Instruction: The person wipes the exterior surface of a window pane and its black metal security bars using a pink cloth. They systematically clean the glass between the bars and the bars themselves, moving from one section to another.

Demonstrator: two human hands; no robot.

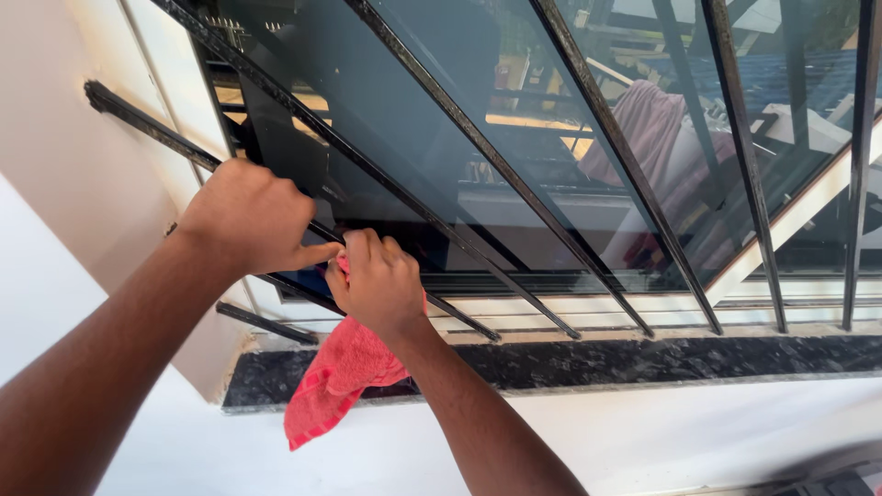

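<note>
Your two forearms fill the near left of the view, reaching up and away to a barred window. Behind the black bars (478, 147) the dark glass pane (514, 193) takes up most of the far side, and a speckled dark stone sill (643, 360) runs along its foot toward the right. Your left hand (250, 219) is curled shut around the bar at the far left, thumb pointing right toward the other hand. Your right hand (377, 280) sits just beside it, a little nearer and lower, fingers closed on a red cloth (335, 377) pressed to the same bar. That bar's long axis slants from upper left down to lower right, passing under both fists. Most of the cloth hangs loose below your right wrist, down past the sill's edge.
</note>
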